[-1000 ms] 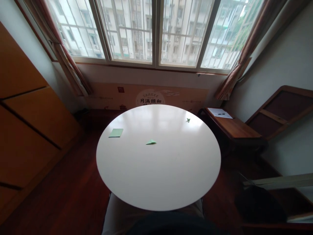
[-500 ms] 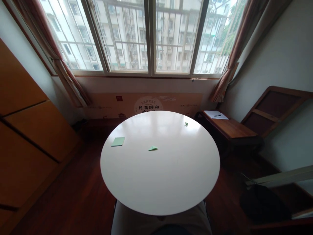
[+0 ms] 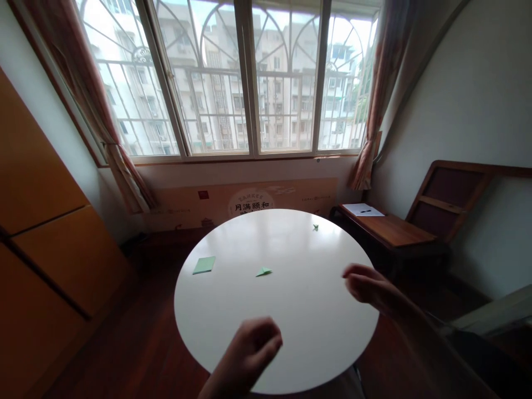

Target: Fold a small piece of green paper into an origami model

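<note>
Over the near part of the round white table (image 3: pixel 307 310), my left hand (image 3: pixel 258 344) is raised with its fingers curled in, and no object shows in it. My right hand (image 3: pixel 366 282) hovers by the table's right edge, its fingers also closed, with nothing visible between them. A pointed piece of folded green paper (image 3: pixel 264 272) lies near the middle, beyond my left hand and apart from it. Toward the left rests a stack of square green paper (image 3: pixel 204 265). A small folded green paper figure (image 3: pixel 316 227) is at the far right of the tabletop.
Right of the table stands a wooden bench (image 3: pixel 394 228) bearing a white sheet (image 3: pixel 361 210) and a dark pen. Behind are a printed panel (image 3: pixel 291 197) and a barred window. An orange-brown cabinet (image 3: pixel 62 255) is on the left.
Both my hands have come into view over the table, from below and from the right. The view has tilted up, so the scene sits lower. The green papers stay in place.
</note>
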`<state>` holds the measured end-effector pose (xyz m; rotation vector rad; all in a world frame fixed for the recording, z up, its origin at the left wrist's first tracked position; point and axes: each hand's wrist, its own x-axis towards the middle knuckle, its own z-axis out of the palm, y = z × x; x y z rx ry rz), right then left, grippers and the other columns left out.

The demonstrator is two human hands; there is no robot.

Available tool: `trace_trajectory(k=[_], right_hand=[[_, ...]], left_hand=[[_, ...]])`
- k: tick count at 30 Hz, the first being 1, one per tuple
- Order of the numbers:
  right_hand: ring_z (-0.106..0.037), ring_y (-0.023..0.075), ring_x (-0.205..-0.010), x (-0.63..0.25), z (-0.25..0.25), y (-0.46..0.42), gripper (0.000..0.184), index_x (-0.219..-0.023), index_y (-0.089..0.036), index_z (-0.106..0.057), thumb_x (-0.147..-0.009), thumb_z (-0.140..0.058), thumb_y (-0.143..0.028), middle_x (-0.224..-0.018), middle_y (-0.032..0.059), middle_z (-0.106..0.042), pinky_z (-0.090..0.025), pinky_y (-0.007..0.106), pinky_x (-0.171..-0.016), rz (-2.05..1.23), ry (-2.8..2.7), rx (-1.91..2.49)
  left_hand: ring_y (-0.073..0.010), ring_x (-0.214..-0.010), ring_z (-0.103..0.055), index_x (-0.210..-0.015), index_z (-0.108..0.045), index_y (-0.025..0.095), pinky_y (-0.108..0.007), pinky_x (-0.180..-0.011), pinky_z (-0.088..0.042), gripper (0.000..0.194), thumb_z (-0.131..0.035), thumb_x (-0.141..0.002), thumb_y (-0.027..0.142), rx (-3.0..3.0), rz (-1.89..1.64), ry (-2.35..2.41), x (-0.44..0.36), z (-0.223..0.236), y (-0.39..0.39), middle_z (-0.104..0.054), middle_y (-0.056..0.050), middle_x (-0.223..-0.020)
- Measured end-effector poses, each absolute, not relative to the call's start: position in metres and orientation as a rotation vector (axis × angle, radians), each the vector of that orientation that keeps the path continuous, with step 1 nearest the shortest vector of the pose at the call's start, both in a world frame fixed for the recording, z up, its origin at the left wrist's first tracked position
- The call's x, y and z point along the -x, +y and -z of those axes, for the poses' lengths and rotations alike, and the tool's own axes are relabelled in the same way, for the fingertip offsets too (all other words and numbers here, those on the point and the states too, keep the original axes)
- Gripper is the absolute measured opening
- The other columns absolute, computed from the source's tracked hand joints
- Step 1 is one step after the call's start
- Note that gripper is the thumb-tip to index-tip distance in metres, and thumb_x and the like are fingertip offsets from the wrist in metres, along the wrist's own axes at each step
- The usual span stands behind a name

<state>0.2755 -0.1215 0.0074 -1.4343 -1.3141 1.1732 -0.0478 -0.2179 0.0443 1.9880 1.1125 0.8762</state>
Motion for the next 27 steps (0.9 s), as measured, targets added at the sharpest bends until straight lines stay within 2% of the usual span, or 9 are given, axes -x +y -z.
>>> trace_trajectory(k=[1, 2, 6, 8, 10, 15, 27], right_hand=[[-0.063, 0.0257, -0.108, -0.269, -0.004, -0.117, 0.029, -0.123, -0.023, -0.061, -0.095, -0.065, -0.032, -0.125, 0.0090, -0.063, -0.057, 0.043, -0.085, -1.216, -1.336, 1.420], [-0.064, 0.0245, -0.105, -0.262, -0.001, -0.112, 0.030, -0.124, -0.021, -0.061, -0.096, -0.064, -0.032, -0.124, 0.0092, -0.063, -0.057, 0.042, -0.085, -1.265, -1.361, 1.406], [-0.067, 0.0193, -0.089, -0.225, 0.012, -0.082, 0.027, -0.118, -0.015, -0.062, -0.097, -0.062, -0.033, -0.110, 0.0075, -0.066, -0.059, 0.037, -0.077, -1.388, -1.417, 1.374], [-0.067, 0.0196, -0.091, -0.210, 0.018, -0.067, 0.028, -0.118, -0.015, -0.062, -0.097, -0.061, -0.033, -0.112, 0.0077, -0.066, -0.058, 0.038, -0.078, -1.395, -1.413, 1.373], [-0.066, 0.0213, -0.096, -0.203, 0.024, -0.058, 0.030, -0.121, -0.015, -0.061, -0.097, -0.061, -0.034, -0.117, 0.0088, -0.064, -0.058, 0.040, -0.081, -1.382, -1.388, 1.384], [-0.066, 0.0224, -0.099, -0.206, 0.036, -0.056, 0.032, -0.123, -0.016, -0.060, -0.097, -0.061, -0.034, -0.121, 0.0093, -0.063, -0.057, 0.041, -0.083, -1.322, -1.328, 1.352], [-0.067, 0.0207, -0.094, -0.214, 0.044, -0.051, 0.030, -0.121, -0.015, -0.061, -0.097, -0.061, -0.034, -0.116, 0.0086, -0.065, -0.058, 0.039, -0.079, -1.295, -1.248, 1.253]], left_hand=[[-0.0170, -0.068, -0.062, -0.078, -0.068, 0.021, -0.029, -0.062, -0.051, 0.021, -0.059, -0.092, 0.033, -2.152, -0.747, 1.274, 0.042, -0.048, -0.194, -0.067, -0.002, -0.073], [-0.0188, -0.071, -0.063, -0.081, -0.070, 0.020, -0.030, -0.065, -0.051, 0.020, -0.057, -0.092, 0.032, -2.199, -0.719, 1.346, 0.037, -0.052, -0.170, -0.068, -0.003, -0.076], [-0.0207, -0.088, -0.066, -0.100, -0.068, 0.017, -0.037, -0.081, -0.054, 0.019, -0.058, -0.096, 0.032, -2.260, -0.614, 1.513, 0.037, -0.052, -0.078, -0.070, -0.007, -0.099], [-0.0217, -0.098, -0.065, -0.116, -0.063, 0.016, -0.042, -0.086, -0.055, 0.027, -0.060, -0.097, 0.035, -2.286, -0.533, 1.559, 0.042, -0.042, -0.046, -0.065, -0.009, -0.116], [-0.0231, -0.102, -0.065, -0.121, -0.062, 0.016, -0.044, -0.088, -0.056, 0.030, -0.061, -0.096, 0.033, -2.318, -0.438, 1.545, 0.047, -0.029, -0.025, -0.063, -0.010, -0.122], [-0.0246, -0.105, -0.064, -0.126, -0.059, 0.017, -0.045, -0.089, -0.056, 0.034, -0.061, -0.096, 0.034, -2.404, -0.298, 1.431, 0.054, -0.010, -0.004, -0.062, -0.010, -0.125], [-0.0250, -0.106, -0.064, -0.125, -0.060, 0.016, -0.046, -0.089, -0.055, 0.035, -0.063, -0.095, 0.033, -2.560, 0.088, 1.273, 0.055, -0.018, 0.024, -0.062, -0.010, -0.124]])
